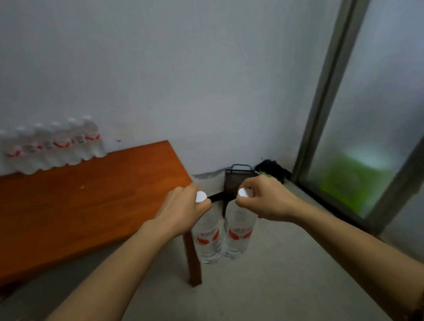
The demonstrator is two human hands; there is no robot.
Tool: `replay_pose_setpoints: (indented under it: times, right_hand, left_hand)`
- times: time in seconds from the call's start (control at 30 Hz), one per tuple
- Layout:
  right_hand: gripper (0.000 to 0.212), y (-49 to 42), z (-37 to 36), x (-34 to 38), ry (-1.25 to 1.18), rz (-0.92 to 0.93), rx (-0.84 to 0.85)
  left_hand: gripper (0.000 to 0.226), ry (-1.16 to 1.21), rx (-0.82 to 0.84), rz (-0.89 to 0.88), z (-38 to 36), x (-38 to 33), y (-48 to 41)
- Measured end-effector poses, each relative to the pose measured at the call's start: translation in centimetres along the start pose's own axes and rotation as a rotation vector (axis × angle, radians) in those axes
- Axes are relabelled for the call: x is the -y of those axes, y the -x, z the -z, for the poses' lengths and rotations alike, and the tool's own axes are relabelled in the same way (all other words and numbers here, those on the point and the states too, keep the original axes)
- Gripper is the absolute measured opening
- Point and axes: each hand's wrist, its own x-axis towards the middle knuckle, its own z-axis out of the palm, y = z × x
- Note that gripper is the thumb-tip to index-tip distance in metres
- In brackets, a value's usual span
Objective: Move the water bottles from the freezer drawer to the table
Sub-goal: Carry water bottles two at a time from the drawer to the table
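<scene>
My left hand grips a clear water bottle by its neck, just under the white cap. My right hand holds a second water bottle the same way. Both bottles have red labels and hang upright side by side in the air, just past the right end of the wooden table. Several more water bottles stand in a row at the back of the table against the wall. The freezer drawer is out of view.
A dark wire basket and a black object sit on the floor in the corner. A frosted glass sliding door runs along the right. A table leg stands just left of the hanging bottles.
</scene>
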Motion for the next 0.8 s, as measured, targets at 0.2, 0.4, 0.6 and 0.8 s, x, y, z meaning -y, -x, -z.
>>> replay_pose_setpoints:
  times: [0.2,0.4,0.6,0.8]
  right_hand:
    - [0.024,-14.0,-7.5,8.6,0.067,0.292,0.115]
    - [0.025,-26.7,-14.2,17.1,0.151,0.533,0.193]
    - [0.03,-36.8,-19.1,25.0,0.257,0.702,0.229]
    - [0.029,-44.6,-24.4,33.6,0.328,0.771,0.182]
  left_hand:
    - [0.021,-0.038,-0.054,0.137,4.7,13.2,-4.8]
    - [0.024,-0.176,-0.052,0.218,9.7,25.1,-9.8]
    - [0.026,-0.225,-0.104,0.314,13.9,36.0,-13.9]
    - [0.03,-0.245,-0.123,0.326,17.5,47.1,-17.5]
